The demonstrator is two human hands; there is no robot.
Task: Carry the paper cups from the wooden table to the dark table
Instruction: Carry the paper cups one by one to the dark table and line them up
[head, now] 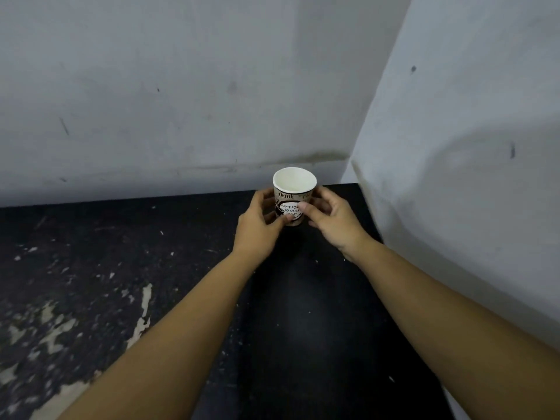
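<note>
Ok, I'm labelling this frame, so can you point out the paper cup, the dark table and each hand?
paper cup (pixel 293 180): head view, inside wall below the rim.
dark table (pixel 303 328): head view, bare top.
left hand (pixel 257 228): head view, back of hand.
right hand (pixel 331 221): head view, back of hand.

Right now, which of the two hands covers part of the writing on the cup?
The right hand: its thumb lies across the printed words on the paper cup. The left hand grips the other side, leaving the words visible.
</note>
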